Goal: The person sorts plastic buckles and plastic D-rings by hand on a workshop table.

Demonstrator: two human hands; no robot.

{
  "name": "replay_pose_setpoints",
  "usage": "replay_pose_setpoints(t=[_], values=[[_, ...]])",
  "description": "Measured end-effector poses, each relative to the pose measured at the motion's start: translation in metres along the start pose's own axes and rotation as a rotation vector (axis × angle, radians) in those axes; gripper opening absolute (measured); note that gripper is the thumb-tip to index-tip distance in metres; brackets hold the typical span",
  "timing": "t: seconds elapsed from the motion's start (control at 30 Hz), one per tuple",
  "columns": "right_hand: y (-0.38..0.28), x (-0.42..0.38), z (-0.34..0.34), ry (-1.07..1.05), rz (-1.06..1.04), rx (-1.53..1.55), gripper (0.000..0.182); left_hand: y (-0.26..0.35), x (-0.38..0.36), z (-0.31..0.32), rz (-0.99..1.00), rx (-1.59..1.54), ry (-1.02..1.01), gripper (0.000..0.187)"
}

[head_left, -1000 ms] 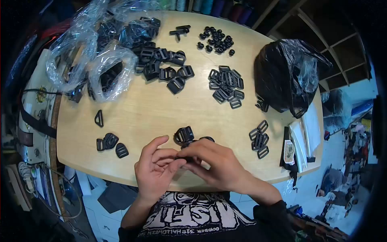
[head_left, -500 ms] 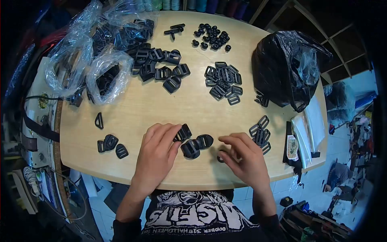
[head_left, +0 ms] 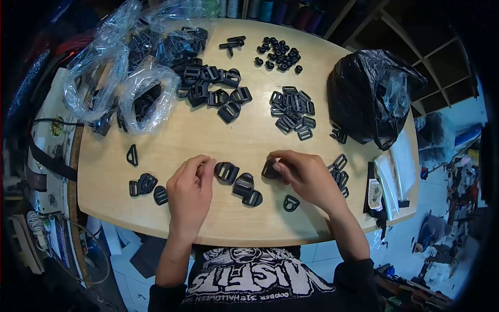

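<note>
My right hand [head_left: 304, 176] pinches a black plastic buckle [head_left: 268, 169] between thumb and fingers, just above the wood. My left hand [head_left: 190, 188] has its thumb and fingertips drawn together with nothing visible in them. Right beside those fingertips lies a black ladder-lock buckle [head_left: 226, 173]. Between my hands, another ladder-lock buckle [head_left: 243, 184] touches a rounded black buckle [head_left: 253, 198]. Below my right hand rests a black ring-shaped piece [head_left: 291, 203]. Several slide buckles [head_left: 340, 162] sit partly hidden behind my right hand.
On the table [head_left: 249, 229], a pile of ladder-lock buckles [head_left: 218, 98], slide buckles [head_left: 294, 106] and small cord stoppers [head_left: 280, 53] lie farther back. Clear plastic bags [head_left: 150, 99] stand at left, a black bag [head_left: 364, 99] at right. A few buckles [head_left: 147, 183] lie front left.
My left hand has let go of the ladder-lock buckle and drawn back left. My right hand has moved up and left and now holds a buckle, uncovering the ring-shaped piece.
</note>
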State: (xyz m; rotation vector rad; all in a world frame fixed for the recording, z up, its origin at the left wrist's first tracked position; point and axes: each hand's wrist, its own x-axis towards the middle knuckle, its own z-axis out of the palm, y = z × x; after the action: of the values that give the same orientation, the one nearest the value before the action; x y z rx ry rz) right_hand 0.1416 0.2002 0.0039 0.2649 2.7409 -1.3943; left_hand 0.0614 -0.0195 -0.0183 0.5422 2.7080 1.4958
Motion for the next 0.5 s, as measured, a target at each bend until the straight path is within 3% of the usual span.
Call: replay_pose_setpoints(t=[0.13,0.2,0.23,0.3,0.33,0.4,0.5], values=[[0.001,-0.005,0.008,0.145,-0.112,-0.157,0.018,-0.001,-0.008,-0.004,0.050,-0.030,0.029,0.016],[0.001,-0.010,0.010,0.223,-0.093,-0.168,0.019,0.000,-0.017,-0.008,0.267,0.076,-0.149,0.026],[-0.003,-0.014,0.009,0.217,-0.094,-0.170,0.019,0.005,-0.017,-0.010,0.261,0.075,-0.147,0.026],[-0.015,-0.025,0.003,0.055,-0.035,-0.201,0.023,0.018,-0.016,-0.011,0.493,0.251,-0.330,0.041],[-0.018,-0.031,0.004,0.051,-0.034,-0.200,0.023,0.017,-0.019,-0.008,0.464,0.303,-0.412,0.051],[-0.025,-0.042,0.010,-0.026,-0.108,-0.252,0.031,0.012,-0.017,-0.002,0.466,0.318,-0.434,0.049],[-0.032,-0.048,0.028,0.055,-0.173,-0.376,0.040,0.013,-0.014,0.000,0.472,0.317,-0.450,0.044]])
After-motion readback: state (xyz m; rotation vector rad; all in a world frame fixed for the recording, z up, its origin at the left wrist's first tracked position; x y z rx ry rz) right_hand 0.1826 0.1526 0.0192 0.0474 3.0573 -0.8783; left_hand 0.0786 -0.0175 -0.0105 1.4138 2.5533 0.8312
